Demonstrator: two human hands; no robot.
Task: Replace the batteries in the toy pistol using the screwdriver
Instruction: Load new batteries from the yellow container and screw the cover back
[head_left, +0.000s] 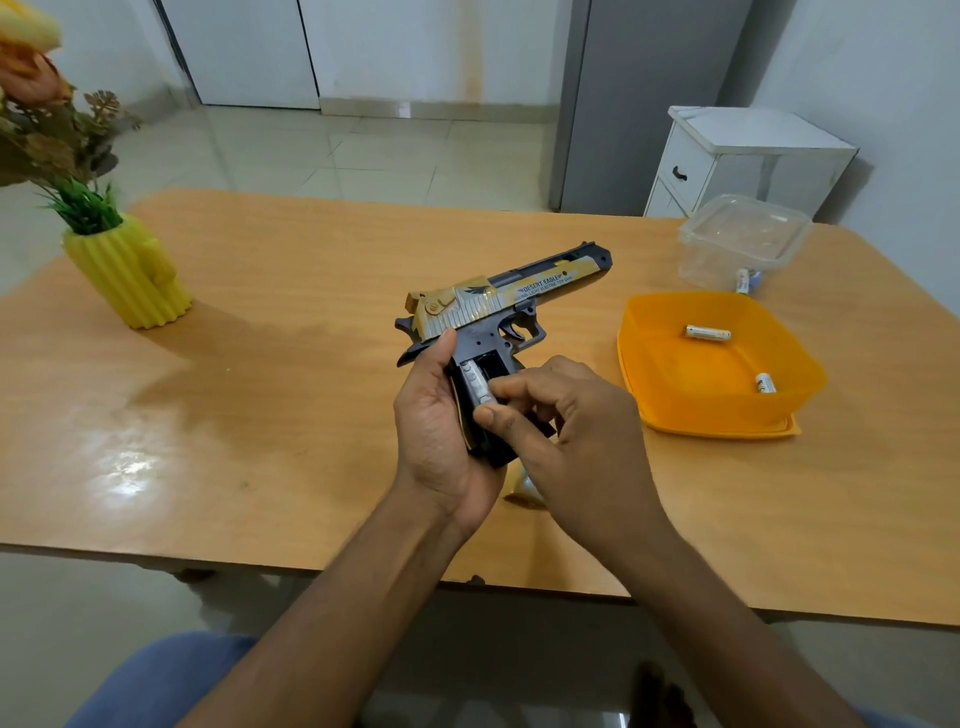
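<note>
From the head view, the left hand (441, 415) is wrapping round the grip of the toy pistol (498, 306), thumb lying up the back of the frame, holding it just above the bench (260, 364) with the barrel pointing away and to the right. The grip's side is standing open, and a battery (477, 382) is lying in the bay with its long axis running down the length of the grip, slanting toward the person.

The right hand (561, 415) is coming in from the right side, its fingers (506, 387) curled narrow and bearing on the battery's lower end (whether pinching it or only pressing it, I cannot quite tell). The right hand is plainly the nearer one for whatever is done with that cell, while the left is doing the steadying.

Off to the right, an orange tray (675, 405) is holding two loose batteries, and a clear container (743, 234) behind it is holding more. No screwdriver is showing.
</note>
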